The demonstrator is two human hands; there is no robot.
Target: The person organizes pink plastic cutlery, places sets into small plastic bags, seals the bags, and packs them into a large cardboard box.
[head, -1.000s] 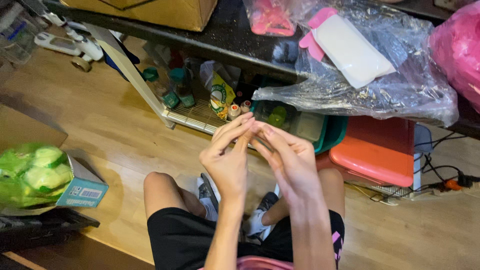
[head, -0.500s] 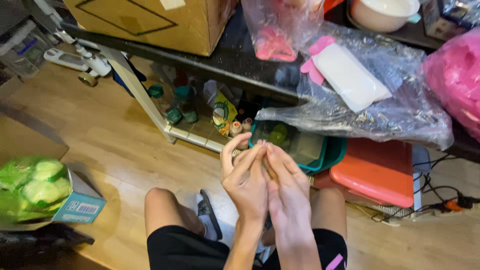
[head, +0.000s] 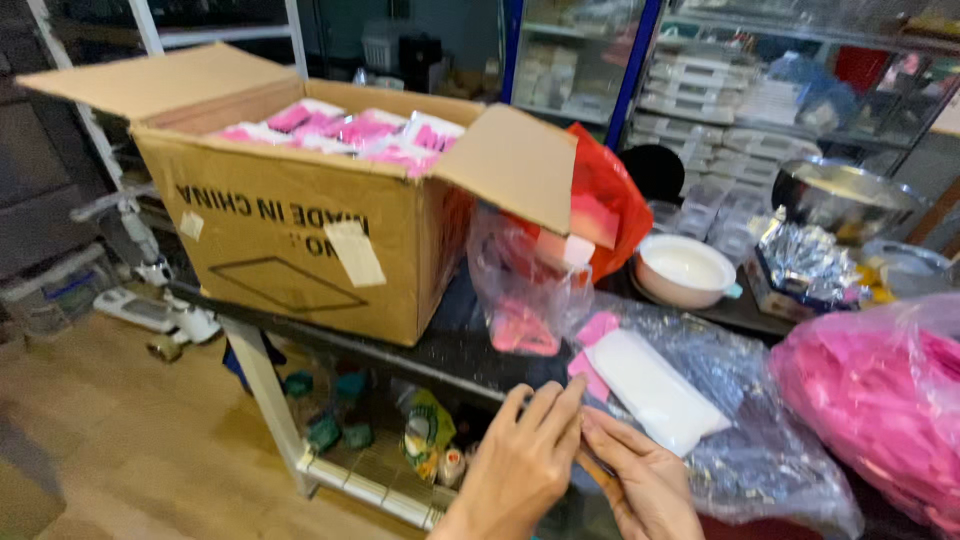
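Observation:
My left hand (head: pixel 520 465) and my right hand (head: pixel 642 485) are low in the head view, pressed together at the fingertips in front of the dark table's edge (head: pixel 400 352). Whether anything small sits between the fingers is hidden. Just beyond the fingertips lies a crumpled clear plastic bag (head: pixel 745 395) holding a flat white pad (head: pixel 655 390) and small pink pieces (head: pixel 597 328). Another clear bag with a pink item (head: pixel 520 300) stands behind it.
A large open cardboard box (head: pixel 300 240) full of pink packets fills the table's left. A pink-rimmed white bowl (head: pixel 685 270), a red bag (head: pixel 610 200), a foil pack (head: pixel 805 260) and a metal bowl (head: pixel 845 195) sit behind. A bulging pink bag (head: pixel 880 400) lies right. Small jars stand on the low shelf (head: pixel 370 470).
The view has swung up from the floor and my legs to the table top. My hands stay pressed together and now sit at the bottom of the frame.

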